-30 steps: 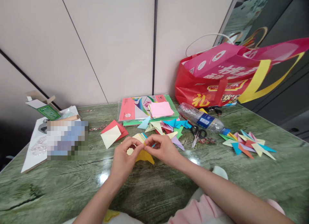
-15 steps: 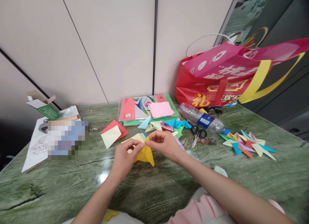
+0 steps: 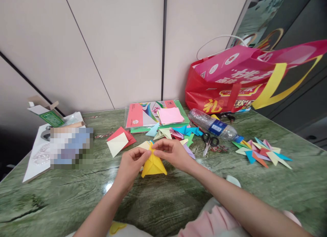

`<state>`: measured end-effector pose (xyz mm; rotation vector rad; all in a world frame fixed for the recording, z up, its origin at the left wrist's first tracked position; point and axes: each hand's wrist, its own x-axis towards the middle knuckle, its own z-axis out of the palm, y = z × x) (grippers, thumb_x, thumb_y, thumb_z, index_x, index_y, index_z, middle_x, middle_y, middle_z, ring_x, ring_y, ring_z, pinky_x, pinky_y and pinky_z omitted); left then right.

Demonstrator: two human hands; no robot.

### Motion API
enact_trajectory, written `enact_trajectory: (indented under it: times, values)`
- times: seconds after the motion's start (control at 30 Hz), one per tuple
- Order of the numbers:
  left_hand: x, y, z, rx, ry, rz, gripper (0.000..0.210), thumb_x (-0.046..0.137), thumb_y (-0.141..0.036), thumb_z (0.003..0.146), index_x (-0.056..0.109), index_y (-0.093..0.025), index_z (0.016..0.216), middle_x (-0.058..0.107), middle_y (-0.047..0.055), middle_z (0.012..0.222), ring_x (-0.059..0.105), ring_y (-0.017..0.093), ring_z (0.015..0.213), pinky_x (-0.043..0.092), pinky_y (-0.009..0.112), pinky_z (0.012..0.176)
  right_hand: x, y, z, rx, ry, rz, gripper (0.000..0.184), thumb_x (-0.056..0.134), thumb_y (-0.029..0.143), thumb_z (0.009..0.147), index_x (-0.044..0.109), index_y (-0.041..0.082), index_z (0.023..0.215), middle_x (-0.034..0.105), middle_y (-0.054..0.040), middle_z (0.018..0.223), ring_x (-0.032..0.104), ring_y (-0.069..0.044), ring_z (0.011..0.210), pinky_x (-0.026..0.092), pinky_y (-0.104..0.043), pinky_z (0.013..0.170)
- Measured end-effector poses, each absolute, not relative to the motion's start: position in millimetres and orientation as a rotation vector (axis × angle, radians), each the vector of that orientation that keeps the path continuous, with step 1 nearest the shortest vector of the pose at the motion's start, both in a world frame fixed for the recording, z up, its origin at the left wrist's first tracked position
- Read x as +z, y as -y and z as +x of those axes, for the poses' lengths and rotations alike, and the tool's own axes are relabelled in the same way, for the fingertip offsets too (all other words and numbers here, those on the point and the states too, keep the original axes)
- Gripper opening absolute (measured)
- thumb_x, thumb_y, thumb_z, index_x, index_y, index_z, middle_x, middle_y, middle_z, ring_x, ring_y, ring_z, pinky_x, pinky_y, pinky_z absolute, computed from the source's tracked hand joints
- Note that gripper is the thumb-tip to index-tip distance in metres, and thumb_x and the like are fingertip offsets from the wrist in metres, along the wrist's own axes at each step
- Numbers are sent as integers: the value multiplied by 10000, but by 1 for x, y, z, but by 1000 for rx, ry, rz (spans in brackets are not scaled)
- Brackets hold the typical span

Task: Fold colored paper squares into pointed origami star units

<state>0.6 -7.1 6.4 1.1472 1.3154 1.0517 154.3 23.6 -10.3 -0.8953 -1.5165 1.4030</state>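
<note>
A partly folded yellow origami paper [image 3: 153, 167] hangs between my two hands, just above the green table [image 3: 163, 203]. My left hand [image 3: 133, 163] pinches its upper left side between thumb and finger. From the right, my right hand [image 3: 172, 153] pinches the narrow top close to the left thumb. The paper's lower part spreads wide toward me, with creases running down from the top. Behind the hands lie cream paper sheets [image 3: 140, 147], partly covered by the fingers, and several folded paper pieces [image 3: 163, 133] in mixed colours.
Red and cream squares [image 3: 117, 144] lie left of the hands. Behind them rests a paper pack [image 3: 140, 117] with pink sheets [image 3: 171, 115]. To the right are scissors [image 3: 209, 141], a plastic bottle [image 3: 217, 126], finished paper stars [image 3: 263, 152] and a red bag [image 3: 224, 90]. A small box [image 3: 48, 114] stands far left.
The yellow paper has turned and opened out, its wide creased side now facing me. Both hands keep pinching near its top and have shifted only slightly.
</note>
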Motion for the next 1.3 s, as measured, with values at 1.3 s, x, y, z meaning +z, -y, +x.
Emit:
enact_trajectory:
  times: [1.3]
  values:
    - [5,7,-3,910,-1153,1066,193,656,-315,664,645,-125,699,715,76,642,671,198,582,532,286,528,-7,-24,159,1403,1605,-891,293,710,386,608,564,145,688,592,9,652,557,-102,579,470,-245,574]
